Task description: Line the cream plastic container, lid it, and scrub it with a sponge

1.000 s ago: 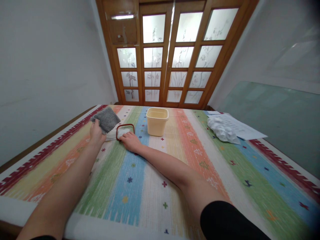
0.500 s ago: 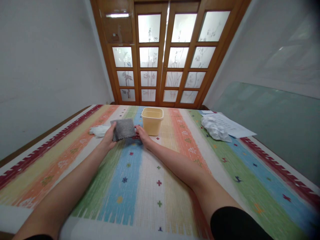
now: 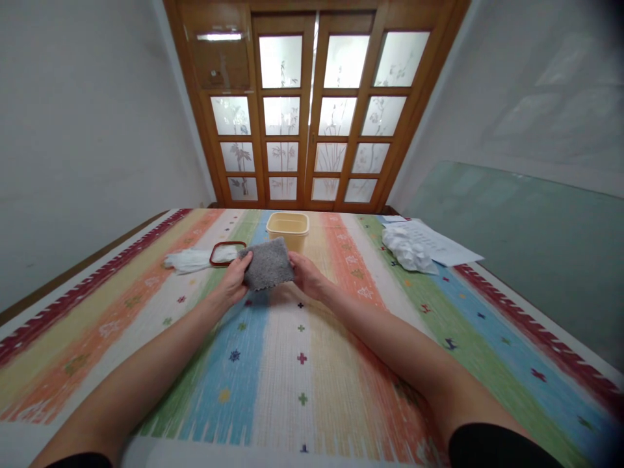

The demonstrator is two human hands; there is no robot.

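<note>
A small grey cloth (image 3: pixel 268 265) with a scalloped lower edge is held up above the striped tablecloth. My left hand (image 3: pixel 236 276) grips its left side, thumb over the front and the other fingers behind. At the right edge, my right hand (image 3: pixel 308 275) is closed on the same cloth, its fingertips partly hidden. Just behind the cloth stands a pale yellow square tub (image 3: pixel 288 224), its lower part covered by the cloth and hand. To the left of my left hand lies a dark red rectangular ring (image 3: pixel 211 254) with rounded corners, beside a crumpled white bag or cloth (image 3: pixel 188 260).
A crumpled white wad (image 3: pixel 408 250) lies at the right, with printed paper sheets (image 3: pixel 446 244) behind it. The striped tablecloth (image 3: pixel 302 377) covers the table. A greenish glass panel (image 3: pixel 517 240) leans along the right wall, and wooden doors (image 3: pixel 309 149) stand beyond the table.
Both hands have moved right with the grey cloth, which has tilted and now covers part of the tub. The red ring has come into sight. The view has shifted slightly.
</note>
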